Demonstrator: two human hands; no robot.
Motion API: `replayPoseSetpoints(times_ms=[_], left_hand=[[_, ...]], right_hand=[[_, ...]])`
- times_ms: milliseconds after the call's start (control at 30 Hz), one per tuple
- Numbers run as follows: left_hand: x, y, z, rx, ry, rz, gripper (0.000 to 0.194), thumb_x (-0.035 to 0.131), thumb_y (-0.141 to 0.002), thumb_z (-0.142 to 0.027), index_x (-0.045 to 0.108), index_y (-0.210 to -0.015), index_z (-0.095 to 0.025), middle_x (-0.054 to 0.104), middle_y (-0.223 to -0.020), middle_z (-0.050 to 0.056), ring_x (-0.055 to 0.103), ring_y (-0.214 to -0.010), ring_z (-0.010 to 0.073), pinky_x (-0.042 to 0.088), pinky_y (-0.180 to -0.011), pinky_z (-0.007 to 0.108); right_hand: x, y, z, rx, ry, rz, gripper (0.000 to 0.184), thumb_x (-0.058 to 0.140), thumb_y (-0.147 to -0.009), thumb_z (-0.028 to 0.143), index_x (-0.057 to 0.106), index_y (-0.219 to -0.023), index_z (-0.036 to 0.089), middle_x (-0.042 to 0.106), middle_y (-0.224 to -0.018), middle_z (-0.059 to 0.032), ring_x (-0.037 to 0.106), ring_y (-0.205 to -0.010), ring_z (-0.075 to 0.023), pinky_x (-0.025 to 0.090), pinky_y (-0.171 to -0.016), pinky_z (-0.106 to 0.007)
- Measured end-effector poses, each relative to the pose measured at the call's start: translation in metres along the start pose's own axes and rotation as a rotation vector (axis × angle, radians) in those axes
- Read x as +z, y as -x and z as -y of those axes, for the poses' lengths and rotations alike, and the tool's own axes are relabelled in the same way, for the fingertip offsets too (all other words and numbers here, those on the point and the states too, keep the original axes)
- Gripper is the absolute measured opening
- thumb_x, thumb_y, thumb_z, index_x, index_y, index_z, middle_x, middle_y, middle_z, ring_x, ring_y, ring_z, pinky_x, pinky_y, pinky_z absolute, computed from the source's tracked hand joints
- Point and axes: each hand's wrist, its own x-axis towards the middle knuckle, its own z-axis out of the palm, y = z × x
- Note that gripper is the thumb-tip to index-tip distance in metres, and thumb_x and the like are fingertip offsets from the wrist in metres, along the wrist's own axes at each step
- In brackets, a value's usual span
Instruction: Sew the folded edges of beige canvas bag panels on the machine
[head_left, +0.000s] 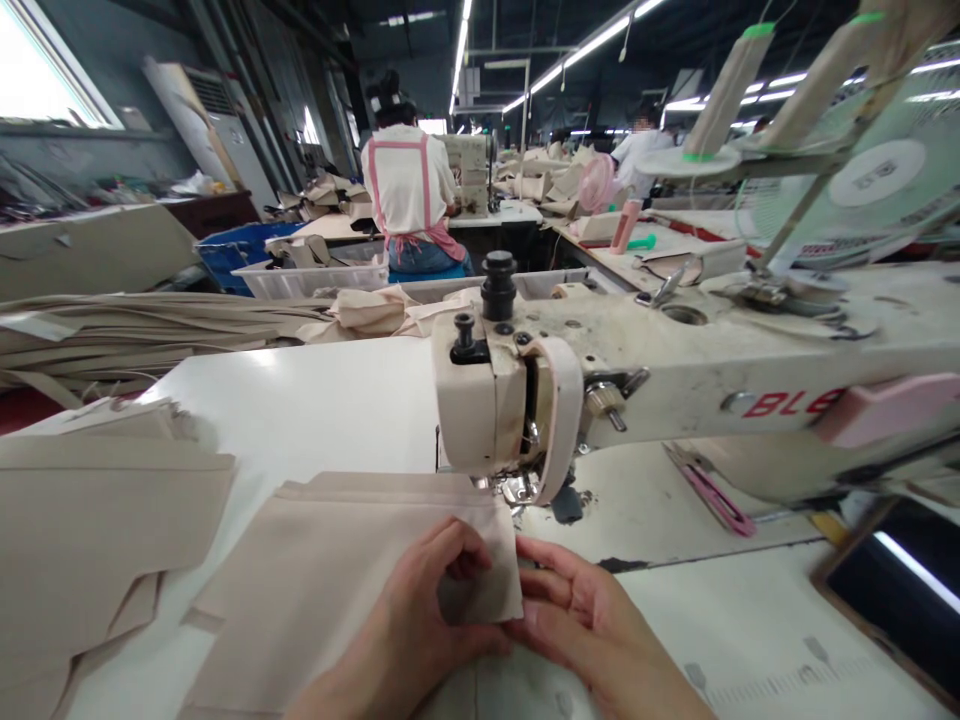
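In front of sewing machine [480, 400]: right hand [589, 612], fingers grasping beige fabric [345, 550] edge; left hand [416, 605] curled over it, grip indeterminate.

Free tabletop [345, 410] left of machine head [474, 405]

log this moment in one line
left hand: on beige fabric | right hand: at fabric's right edge | fabric: far right corner at sewing machine presser foot
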Motion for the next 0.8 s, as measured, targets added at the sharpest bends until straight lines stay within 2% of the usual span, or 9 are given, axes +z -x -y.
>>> replayPoseSetpoints(times_ms=[100, 233, 367, 467, 600, 733, 800], left_hand=[[-0.001, -0.001, 0.002, 0.009, -0.007, 0.003, 0.042, 0.085, -0.051, -0.006, 0.054, -0.076, -0.017, 0.056, -0.079, -0.003, 0.050, -0.075, 0.0140, 0.038, -0.066, 0.022], [-0.001, 0.000, 0.000, 0.019, -0.003, 0.006, 0.042, 0.086, -0.051, -0.008, 0.052, -0.075, -0.018, 0.055, -0.078, -0.004, 0.049, -0.074, 0.0138, 0.039, -0.066, 0.022], [0.003, 0.005, 0.001, 0.091, -0.028, -0.002, 0.025, 0.074, -0.067, -0.008, 0.055, -0.080, -0.017, 0.057, -0.081, -0.001, 0.053, -0.077, 0.0146, 0.041, -0.068, 0.024], [0.009, 0.010, 0.006, 0.291, -0.100, -0.066, 0.011, 0.056, -0.083, -0.006, 0.057, -0.085, -0.017, 0.058, -0.082, 0.002, 0.055, -0.078, 0.0150, 0.044, -0.069, 0.025], [0.012, 0.015, 0.010, 0.707, -0.273, -0.159, 0.018, 0.047, -0.090, -0.006, 0.058, -0.100, -0.015, 0.063, -0.084, 0.008, 0.053, -0.077, 0.0173, 0.049, -0.071, 0.028], [0.011, 0.014, 0.006, 0.820, -0.400, -0.148, 0.017, 0.044, -0.094, -0.010, 0.058, -0.104, -0.010, 0.066, -0.083, 0.011, 0.056, -0.075, 0.0181, 0.052, -0.068, 0.028], [0.010, 0.012, 0.004, 0.867, -0.439, -0.180, 0.019, 0.043, -0.096, -0.013, 0.061, -0.101, -0.008, 0.066, -0.080, 0.010, 0.057, -0.073, 0.0177, 0.052, -0.065, 0.028]], right_hand=[[0.001, -0.001, -0.003, 0.000, -0.004, -0.035, 0.054, 0.085, -0.067, 0.039, 0.067, -0.112, 0.016, 0.075, -0.091, -0.0082, 0.072, -0.082, -0.0201, 0.055, -0.075, -0.028], [-0.002, -0.007, -0.015, -0.015, 0.061, -0.137, 0.046, 0.087, -0.062, 0.039, 0.072, -0.098, 0.016, 0.073, -0.071, -0.0027, 0.069, -0.061, -0.0165, 0.056, -0.064, -0.028], [-0.006, -0.008, -0.023, -0.023, 0.204, -0.124, 0.031, 0.084, -0.063, 0.036, 0.077, -0.085, 0.016, 0.068, -0.063, 0.0006, 0.065, -0.055, -0.0131, 0.052, -0.056, -0.022], [-0.004, -0.003, -0.022, 0.041, 0.229, -0.101, 0.030, 0.079, -0.067, 0.045, 0.078, -0.078, 0.017, 0.071, -0.066, -0.0015, 0.067, -0.062, -0.0162, 0.054, -0.063, -0.026], [-0.001, 0.002, -0.019, 0.090, 0.223, -0.094, 0.025, 0.076, -0.070, 0.044, 0.079, -0.075, 0.020, 0.069, -0.064, 0.0010, 0.064, -0.063, -0.0148, 0.052, -0.066, -0.024], [-0.005, 0.001, -0.021, 0.089, 0.198, -0.046, 0.018, 0.075, -0.071, 0.037, 0.079, -0.078, 0.020, 0.063, -0.064, 0.0030, 0.057, -0.061, -0.0123, 0.047, -0.067, -0.023], [-0.008, 0.001, -0.021, 0.095, 0.206, -0.014, 0.017, 0.074, -0.072, 0.034, 0.079, -0.078, 0.019, 0.060, -0.062, 0.0030, 0.053, -0.061, -0.0120, 0.045, -0.067, -0.023]])
